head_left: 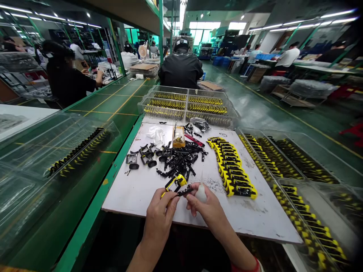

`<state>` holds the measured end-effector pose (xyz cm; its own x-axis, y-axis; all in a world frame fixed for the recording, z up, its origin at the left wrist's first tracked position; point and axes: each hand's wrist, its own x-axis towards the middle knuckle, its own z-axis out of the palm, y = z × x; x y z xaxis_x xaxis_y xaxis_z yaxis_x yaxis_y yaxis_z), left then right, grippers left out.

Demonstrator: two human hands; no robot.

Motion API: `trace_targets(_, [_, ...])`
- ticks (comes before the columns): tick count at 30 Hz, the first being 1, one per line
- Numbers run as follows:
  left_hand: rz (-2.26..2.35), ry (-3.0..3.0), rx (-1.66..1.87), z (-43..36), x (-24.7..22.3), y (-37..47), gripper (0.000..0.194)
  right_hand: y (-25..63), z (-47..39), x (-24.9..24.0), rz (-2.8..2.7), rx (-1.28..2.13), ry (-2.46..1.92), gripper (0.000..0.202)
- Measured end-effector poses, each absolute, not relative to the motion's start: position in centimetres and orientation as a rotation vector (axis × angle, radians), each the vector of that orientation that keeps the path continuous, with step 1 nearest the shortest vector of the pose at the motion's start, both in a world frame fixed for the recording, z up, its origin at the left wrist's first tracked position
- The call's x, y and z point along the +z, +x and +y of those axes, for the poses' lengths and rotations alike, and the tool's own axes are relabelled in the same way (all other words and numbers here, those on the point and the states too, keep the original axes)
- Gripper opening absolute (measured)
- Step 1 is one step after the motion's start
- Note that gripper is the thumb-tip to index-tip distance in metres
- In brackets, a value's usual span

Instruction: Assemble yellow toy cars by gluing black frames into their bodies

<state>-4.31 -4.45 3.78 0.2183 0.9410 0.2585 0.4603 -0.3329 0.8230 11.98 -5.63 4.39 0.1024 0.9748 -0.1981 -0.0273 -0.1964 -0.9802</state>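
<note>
My left hand [160,207] pinches a yellow and black plastic frame [176,184] over the near part of the white board [136,200]. Closed around a small white squeeze bottle with a thin nozzle [201,192] is my right hand [208,207]. Its fingertips also touch a small black part [185,190] at the frame's near side; whether that part is fixed to the frame I cannot tell. Just beyond the hands lies a pile of black plastic parts [181,160]. To the right, a row of yellow and black pieces [234,166] lies side by side.
Clear trays of yellow and black pieces stand at the back [186,109], right [279,181] and left [17,162]. On the board are a small yellow box [179,136], red tweezers-like tool [194,139], white tissue [155,134] and black brackets [147,153]. A person in black [181,64] sits ahead.
</note>
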Motion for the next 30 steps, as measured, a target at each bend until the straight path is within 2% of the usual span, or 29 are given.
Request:
trace_targets(6, [1.283,2.001,1.004,-4.3,3.6,-4.5,0.017,14.3,-6.2,3.7,-1.602,0.566,-1.418,0.008])
trace_targets(8, [1.266,2.031,0.994,-4.4,3.7,-4.4,0.017,14.8,-6.2,3.9,-1.790,0.415,-1.347,0.009])
trace_targets(12, [1.246,2.073,0.973,-4.6,3.8,-4.4,0.016,15.2,-6.1,4.6,-2.019,0.380,-1.335,0.025])
trace_targets(15, [1.227,2.096,0.961,-4.5,3.8,-4.6,0.016,15.3,-6.1,5.2,-2.137,0.366,-1.312,0.029])
trace_targets(22, [1.196,2.063,0.892,-4.3,3.8,-4.9,0.015,15.6,-6.1,5.3,-2.356,0.342,-1.283,0.019])
trace_targets(30, [1.153,2.039,0.834,-4.3,3.6,-5.1,0.017,15.6,-6.2,5.4,-2.362,0.379,-1.284,0.016])
